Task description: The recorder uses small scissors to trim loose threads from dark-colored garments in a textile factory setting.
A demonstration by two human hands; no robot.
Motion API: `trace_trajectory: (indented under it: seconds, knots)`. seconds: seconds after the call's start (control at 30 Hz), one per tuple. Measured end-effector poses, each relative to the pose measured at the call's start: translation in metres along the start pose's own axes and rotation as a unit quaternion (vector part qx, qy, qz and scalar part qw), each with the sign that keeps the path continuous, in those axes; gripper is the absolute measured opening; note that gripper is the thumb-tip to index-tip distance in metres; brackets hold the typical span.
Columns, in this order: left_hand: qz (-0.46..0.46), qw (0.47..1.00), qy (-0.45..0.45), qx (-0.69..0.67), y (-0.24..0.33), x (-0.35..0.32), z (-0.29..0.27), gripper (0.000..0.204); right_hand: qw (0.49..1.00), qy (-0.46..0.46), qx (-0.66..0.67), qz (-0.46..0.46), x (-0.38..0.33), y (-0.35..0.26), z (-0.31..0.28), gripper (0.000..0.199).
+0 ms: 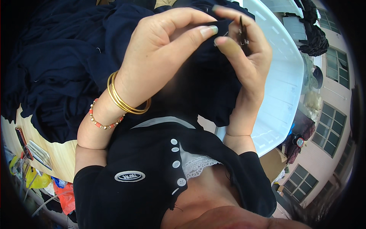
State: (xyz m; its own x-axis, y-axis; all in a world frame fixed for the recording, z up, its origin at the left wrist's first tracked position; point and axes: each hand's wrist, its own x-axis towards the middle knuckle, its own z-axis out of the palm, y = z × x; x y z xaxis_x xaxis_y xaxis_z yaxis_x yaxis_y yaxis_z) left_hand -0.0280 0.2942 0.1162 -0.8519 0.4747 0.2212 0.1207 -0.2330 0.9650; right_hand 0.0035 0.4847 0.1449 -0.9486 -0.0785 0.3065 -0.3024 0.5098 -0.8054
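Both my hands are raised close together over a heap of dark navy cloth (68,65). My left hand (160,49), with gold bangles and a beaded bracelet at its wrist, pinches a fold of this cloth between thumb and index finger. Just right of that fold, my right hand (253,63) has its thumb and index fingertip a little apart. Tucked in its curled fingers is a small dark pointed tool (243,32) that looks like thread snips; the hand partly hides it. More of the cloth hangs down below the hands.
A large white plastic tub (293,84) stands right of the cloth. At the left, a pale wooden tabletop (63,158) carries a stack of papers (39,154). Beyond its edge are a red plastic bag (66,198) and a yellow one (38,179). Dark garments (314,40) lie at the upper right.
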Motion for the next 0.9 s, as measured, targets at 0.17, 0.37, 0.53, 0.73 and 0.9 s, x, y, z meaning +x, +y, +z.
trace_trajectory:
  seconds: [0.17,0.37,0.53,0.73,0.9]
  knots:
    - [0.009,0.998,0.041,0.056,-0.017,-0.004,0.003,0.021,0.987,0.123,0.001,-0.1,-0.001,0.014,0.0,0.015]
    - [-0.05,0.997,0.037,-0.039,-0.022,-0.014,-0.001,0.026,0.97,0.222,-0.033,-0.098,0.003,0.026,-0.001,0.011]
    - [0.042,0.993,-0.002,0.109,-0.019,-0.01,0.003,0.036,0.975,0.203,-0.058,-0.075,-0.003,0.021,-0.004,0.011]
    - [0.133,0.944,0.083,0.289,-0.022,-0.009,0.01,0.031,0.975,0.201,-0.054,-0.082,-0.001,0.019,0.002,0.011]
    - [0.196,0.902,0.098,0.373,-0.035,-0.008,0.008,0.031,0.971,0.202,-0.067,-0.104,-0.005,0.013,-0.003,0.012]
